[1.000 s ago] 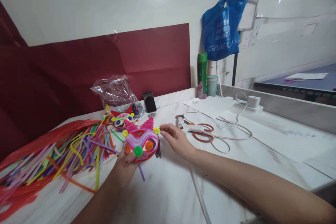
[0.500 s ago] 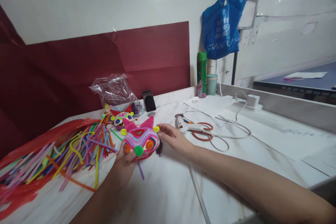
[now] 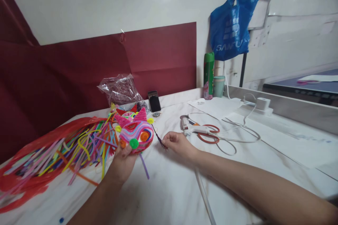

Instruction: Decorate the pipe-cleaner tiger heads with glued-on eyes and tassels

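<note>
My left hand [image 3: 123,164] grips a pipe-cleaner animal mask [image 3: 137,132] by its lower left side. The mask has pink pointed ears, yellow side knobs, orange eyes and a green round nose. A dark tassel [image 3: 159,140] hangs from its right side by a thin cord. My right hand [image 3: 178,145] pinches the tassel's lower strands between thumb and fingers, drawing it out to the right. Behind the held mask lies a second mask with red ears [image 3: 129,114], partly hidden. A purple pipe cleaner [image 3: 144,166] lies on the table just below the held mask.
Many coloured pipe cleaners [image 3: 79,144] lie on a red plastic bag [image 3: 23,186] at left. A glue gun [image 3: 196,129] and orange-handled scissors [image 3: 208,137] lie to the right among cables. At the back are a phone [image 3: 154,102], green can [image 3: 208,74] and cup [image 3: 218,86].
My right hand has moved from the mask's right knob down to the tassel, which it now pulls outward. The held mask has turned slightly. The camera view has shifted a little left.
</note>
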Motion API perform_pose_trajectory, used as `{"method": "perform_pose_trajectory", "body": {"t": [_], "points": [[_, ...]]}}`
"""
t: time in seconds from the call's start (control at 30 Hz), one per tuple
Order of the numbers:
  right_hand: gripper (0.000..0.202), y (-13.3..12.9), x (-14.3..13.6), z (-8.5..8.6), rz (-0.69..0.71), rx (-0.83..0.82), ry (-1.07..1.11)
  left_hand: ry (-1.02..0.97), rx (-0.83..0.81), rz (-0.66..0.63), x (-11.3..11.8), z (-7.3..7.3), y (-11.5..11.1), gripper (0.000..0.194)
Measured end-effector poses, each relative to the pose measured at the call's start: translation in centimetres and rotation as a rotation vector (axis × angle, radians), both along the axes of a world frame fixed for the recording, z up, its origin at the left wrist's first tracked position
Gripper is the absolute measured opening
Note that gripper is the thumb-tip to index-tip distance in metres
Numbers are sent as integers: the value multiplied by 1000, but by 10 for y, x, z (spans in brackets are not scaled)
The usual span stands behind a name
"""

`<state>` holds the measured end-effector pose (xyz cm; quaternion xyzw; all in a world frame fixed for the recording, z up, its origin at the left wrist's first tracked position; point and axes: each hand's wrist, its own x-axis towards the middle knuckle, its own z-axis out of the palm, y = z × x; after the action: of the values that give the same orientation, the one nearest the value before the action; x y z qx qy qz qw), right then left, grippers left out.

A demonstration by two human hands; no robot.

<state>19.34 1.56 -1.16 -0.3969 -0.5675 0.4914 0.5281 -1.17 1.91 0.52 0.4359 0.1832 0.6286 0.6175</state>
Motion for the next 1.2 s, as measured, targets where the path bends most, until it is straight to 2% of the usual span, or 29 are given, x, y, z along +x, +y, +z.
{"method": "perform_pose_trajectory", "body": {"t": [0.1,0.27,0.4,0.53,0.67,0.87,1.1,1.2], "points": [[27,0,1,0,-38,12,-6,7,-16,-4,2,0,-2,53],[29,3,4,-1,-124,85,-29,10,-12,17,2,0,-2,45],[22,8,7,-3,-209,90,-40,5,14,25,0,-1,0,49],[18,9,8,-4,-225,74,-69,5,-7,44,1,-1,-2,50],[17,7,7,-5,-186,72,-60,15,-12,29,1,-3,-2,41],[8,5,7,-4,-205,82,-56,3,-13,34,-1,-7,0,21],[9,4,7,-4,-193,65,-34,3,-34,13,4,0,-4,30],[8,4,7,-4,-176,76,-29,22,-55,31,5,0,-6,42]]}}
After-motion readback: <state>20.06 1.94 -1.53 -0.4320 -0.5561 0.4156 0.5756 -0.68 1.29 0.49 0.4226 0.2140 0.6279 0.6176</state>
